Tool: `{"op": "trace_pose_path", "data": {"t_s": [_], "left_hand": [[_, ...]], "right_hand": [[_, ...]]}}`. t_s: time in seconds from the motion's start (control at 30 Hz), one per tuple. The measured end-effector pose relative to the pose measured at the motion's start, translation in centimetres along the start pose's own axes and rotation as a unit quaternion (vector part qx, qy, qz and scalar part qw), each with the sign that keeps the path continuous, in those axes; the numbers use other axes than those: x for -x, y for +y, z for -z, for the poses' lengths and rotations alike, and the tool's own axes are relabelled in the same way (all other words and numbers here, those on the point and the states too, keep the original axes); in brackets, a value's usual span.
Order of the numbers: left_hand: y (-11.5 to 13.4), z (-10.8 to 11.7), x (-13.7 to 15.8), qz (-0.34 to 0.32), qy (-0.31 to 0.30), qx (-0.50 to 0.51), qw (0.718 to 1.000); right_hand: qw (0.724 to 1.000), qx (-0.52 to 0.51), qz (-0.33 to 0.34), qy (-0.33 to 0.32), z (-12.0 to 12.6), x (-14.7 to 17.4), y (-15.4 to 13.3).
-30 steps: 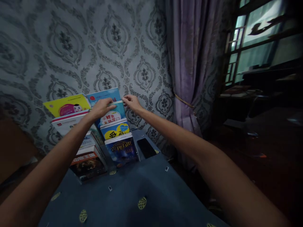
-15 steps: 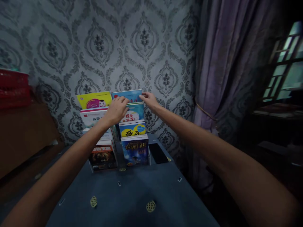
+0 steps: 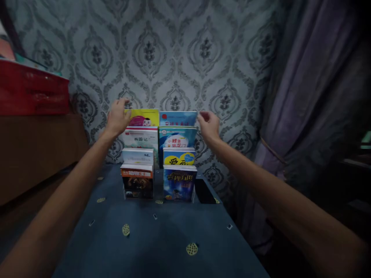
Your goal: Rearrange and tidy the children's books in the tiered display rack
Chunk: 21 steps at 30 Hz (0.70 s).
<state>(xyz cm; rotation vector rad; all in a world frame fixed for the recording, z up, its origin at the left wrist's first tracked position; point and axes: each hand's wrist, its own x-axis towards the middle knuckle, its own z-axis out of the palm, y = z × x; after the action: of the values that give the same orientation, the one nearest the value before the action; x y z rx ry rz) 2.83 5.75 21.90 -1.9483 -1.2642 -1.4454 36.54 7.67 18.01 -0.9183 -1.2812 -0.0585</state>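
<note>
Two columns of books stand upright in tiers on a blue cloth-covered table. My left hand [image 3: 118,117] is at the upper left corner of the yellow book [image 3: 152,116] in the back left row, thumb and fingers apart. Beside the right edge of the light-blue book [image 3: 178,117] is my right hand [image 3: 209,125], its fingers bent and slightly parted; whether they touch the edge I cannot tell. Below are a white book [image 3: 141,138], a teal book [image 3: 179,137], a yellow-and-blue book [image 3: 178,157], a dark animal book [image 3: 137,184] and a dark-blue book [image 3: 179,185].
A black phone-like slab [image 3: 205,191] lies right of the books on the table [image 3: 156,247]. At left, a red basket [image 3: 34,90] sits on a brown box [image 3: 40,150]. Patterned wallpaper [image 3: 176,61] rises behind; a tied purple curtain [image 3: 292,127] hangs at right.
My left hand has moved from in front of the light-blue book to the yellow book's left corner. My right hand remains by the light-blue book's right edge. The view has turned left.
</note>
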Motion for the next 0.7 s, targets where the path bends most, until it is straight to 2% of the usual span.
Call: {"op": "trace_pose_path", "data": {"t_s": [0.1, 0.13, 0.2, 0.23, 0.3, 0.37, 0.4, 0.47, 0.53, 0.63, 0.7], "left_hand": [[0.0, 2.5, 7.0, 0.029, -0.002, 0.057, 0.998], [0.0, 3.3, 10.0, 0.037, -0.011, 0.068, 0.997], [-0.3, 4.8, 16.3, 0.053, -0.053, 0.068, 0.995], [-0.6, 5.7, 19.6, 0.069, -0.073, 0.060, 0.993], [-1.5, 7.9, 25.9, 0.123, -0.096, 0.035, 0.987], [-2.7, 10.8, 31.5, 0.198, -0.106, 0.002, 0.974], [-3.3, 12.5, 34.0, 0.238, -0.104, -0.019, 0.965], [-4.7, 16.2, 38.2, 0.309, -0.088, -0.068, 0.945], [-5.9, 19.8, 41.5, 0.363, -0.063, -0.120, 0.922], [-7.5, 24.5, 44.8, 0.423, -0.051, -0.182, 0.886], [-8.2, 26.5, 46.2, 0.444, -0.045, -0.205, 0.871]], "right_hand": [[0.998, -0.021, 0.044, -0.036, 0.6, 6.0, -3.3], [0.992, -0.014, 0.099, -0.073, 0.7, 8.7, -4.0], [0.972, -0.020, 0.169, -0.164, 1.0, 14.8, -4.6], [0.950, -0.047, 0.204, -0.232, 1.1, 18.0, -4.5], [0.886, -0.099, 0.230, -0.391, 1.2, 24.3, -4.1], [0.831, -0.136, 0.233, -0.487, 1.2, 29.9, -3.7], [0.813, -0.137, 0.216, -0.522, 1.1, 32.2, -3.7], [0.801, -0.141, 0.177, -0.554, 0.8, 35.8, -3.8], [0.801, -0.144, 0.152, -0.561, 0.4, 38.1, -4.1], [0.800, -0.154, 0.145, -0.561, -0.1, 40.2, -4.8], [0.799, -0.159, 0.153, -0.559, -0.2, 41.0, -4.9]]}}
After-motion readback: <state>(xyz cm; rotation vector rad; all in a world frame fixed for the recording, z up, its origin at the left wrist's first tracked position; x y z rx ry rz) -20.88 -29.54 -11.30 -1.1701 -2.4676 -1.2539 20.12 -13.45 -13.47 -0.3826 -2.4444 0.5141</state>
